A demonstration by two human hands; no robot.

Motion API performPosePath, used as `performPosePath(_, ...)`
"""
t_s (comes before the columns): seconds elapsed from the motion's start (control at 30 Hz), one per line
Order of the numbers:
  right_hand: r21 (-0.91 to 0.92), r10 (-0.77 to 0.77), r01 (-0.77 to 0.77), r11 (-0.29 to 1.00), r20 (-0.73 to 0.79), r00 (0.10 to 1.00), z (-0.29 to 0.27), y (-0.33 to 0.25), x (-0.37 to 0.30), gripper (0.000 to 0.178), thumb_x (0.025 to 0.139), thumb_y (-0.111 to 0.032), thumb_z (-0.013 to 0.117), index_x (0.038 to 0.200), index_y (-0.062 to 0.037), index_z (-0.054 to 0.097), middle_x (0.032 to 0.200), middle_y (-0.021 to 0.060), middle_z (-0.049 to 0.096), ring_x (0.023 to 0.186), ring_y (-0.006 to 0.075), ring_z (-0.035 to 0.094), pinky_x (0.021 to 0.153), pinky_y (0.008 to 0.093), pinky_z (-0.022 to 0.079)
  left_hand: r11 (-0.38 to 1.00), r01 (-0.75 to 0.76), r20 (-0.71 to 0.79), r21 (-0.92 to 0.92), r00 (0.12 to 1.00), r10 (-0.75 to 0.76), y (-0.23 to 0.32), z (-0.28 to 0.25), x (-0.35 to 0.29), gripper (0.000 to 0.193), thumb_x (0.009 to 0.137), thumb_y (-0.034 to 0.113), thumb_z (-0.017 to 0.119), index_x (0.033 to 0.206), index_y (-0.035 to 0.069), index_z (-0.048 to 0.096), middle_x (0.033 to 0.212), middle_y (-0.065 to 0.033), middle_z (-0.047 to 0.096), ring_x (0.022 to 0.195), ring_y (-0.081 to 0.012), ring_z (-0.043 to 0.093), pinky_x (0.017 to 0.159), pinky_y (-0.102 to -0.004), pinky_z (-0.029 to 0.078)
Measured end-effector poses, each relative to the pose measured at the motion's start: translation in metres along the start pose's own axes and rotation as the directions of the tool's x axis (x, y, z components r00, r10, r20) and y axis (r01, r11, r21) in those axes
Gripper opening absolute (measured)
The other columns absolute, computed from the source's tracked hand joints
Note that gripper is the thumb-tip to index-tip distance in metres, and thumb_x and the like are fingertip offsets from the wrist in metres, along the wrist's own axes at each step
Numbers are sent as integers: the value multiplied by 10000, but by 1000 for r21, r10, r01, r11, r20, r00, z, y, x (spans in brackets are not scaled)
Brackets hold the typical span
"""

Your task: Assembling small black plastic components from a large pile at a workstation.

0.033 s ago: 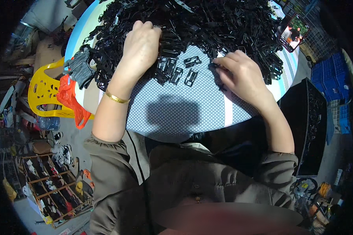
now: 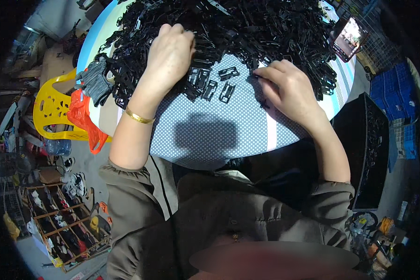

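A big heap of small black plastic parts (image 2: 261, 32) covers the far side of a round table with a patterned cloth (image 2: 210, 105). My left hand (image 2: 170, 53), a gold bracelet at its wrist, is curled over the heap's near left edge. Its fingertips are hidden, and what they hold cannot be made out. On the right, my right hand (image 2: 287, 86) has thumb and forefinger bent in a pinch at a dark plastic part (image 2: 255, 80) by the heap's near edge. Between the hands lie several loose frame-shaped black parts (image 2: 227, 92) on the cloth.
A phone (image 2: 348, 38) with a lit screen stands at the table's right edge. Grey cloth (image 2: 97, 80) and a red plastic bag (image 2: 83, 116) hang at the left, beside a yellow chair (image 2: 49, 105). A black bin (image 2: 363, 149) stands right of the table.
My left hand has shifted very slightly to the right over the heap. The right thumb and forefinger have moved a little. The picture on the phone screen differs.
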State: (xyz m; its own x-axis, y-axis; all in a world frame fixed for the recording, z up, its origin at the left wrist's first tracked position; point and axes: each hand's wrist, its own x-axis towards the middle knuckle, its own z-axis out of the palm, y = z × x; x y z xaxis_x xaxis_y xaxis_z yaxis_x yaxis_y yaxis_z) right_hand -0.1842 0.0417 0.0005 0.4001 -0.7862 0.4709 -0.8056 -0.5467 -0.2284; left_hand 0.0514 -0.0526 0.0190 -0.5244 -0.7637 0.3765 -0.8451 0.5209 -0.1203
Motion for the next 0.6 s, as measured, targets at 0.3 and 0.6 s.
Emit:
performPosePath(0.3,402,251,-257,879,67,966,6,0,4,205,894,-108,505,1060,-24,592,747,77,605,622,108,602,525,245,478,861,-205,-338,-465,940,41,36,37,23,334,695,141,696,980,8,584,898,-142,567,859,-305,551,772,-374,463)
performPosePath(0.6,767,394,-404,498,215,893,-4,-5,5,207,904,-120,509,1059,-10,591,783,31,604,660,75,602,545,187,494,31,115,107,-993,977,-186,43,4,4,306,842,52,574,1134,-5,503,863,-64,592,700,-116,617,617,-193,539)
